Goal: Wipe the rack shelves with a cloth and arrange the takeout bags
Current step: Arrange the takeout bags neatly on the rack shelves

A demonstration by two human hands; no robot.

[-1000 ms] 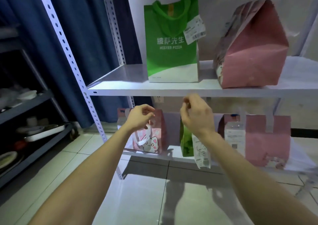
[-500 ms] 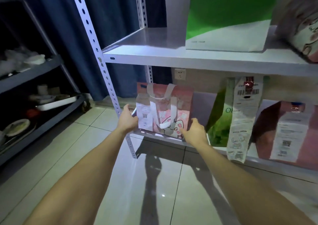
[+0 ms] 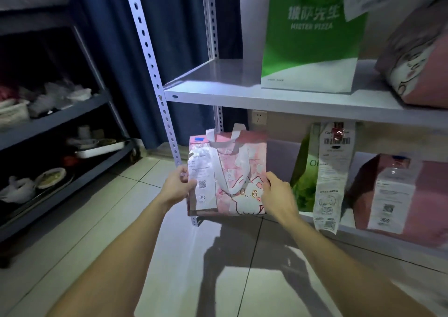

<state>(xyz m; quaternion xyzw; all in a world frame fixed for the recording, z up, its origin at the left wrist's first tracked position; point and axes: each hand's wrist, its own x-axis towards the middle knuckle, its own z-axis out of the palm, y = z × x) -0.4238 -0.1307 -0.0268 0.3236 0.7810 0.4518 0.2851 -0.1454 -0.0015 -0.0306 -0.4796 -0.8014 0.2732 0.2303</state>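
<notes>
Pink bag (image 3: 240,171) with the cat print is sitting in the middle of the frame, at the front left corner of the lower shelf (image 3: 306,216), just beside the post (image 3: 155,74). I cannot tell whether its base is resting on the shelf or hanging just off it.

I am gripping it from both sides. My left hand (image 3: 178,186) is curling round its left edge, with the thumb lying on the receipt (image 3: 202,178) stuck to the front. My right hand (image 3: 276,193) is clasping its right edge, with the fingers wrapping behind it. Neither hand is holding a cloth, and none is showing anywhere in view.

So I am judging this to be the arranging step: I am handling this one bag, either to clear its corner for wiping or to square it up.

To the right, a green bag (image 3: 303,183) is standing close by. Another one, a pizza bag (image 3: 312,38), is standing on the upper shelf (image 3: 242,98) at the upper right.

The next move is calling for a steady two-sided hold, since the bag is soft and its handles are drooping. I am also needing to steer clear of the post on the left and the green bag on the right, and to keep the bag upright.
</notes>
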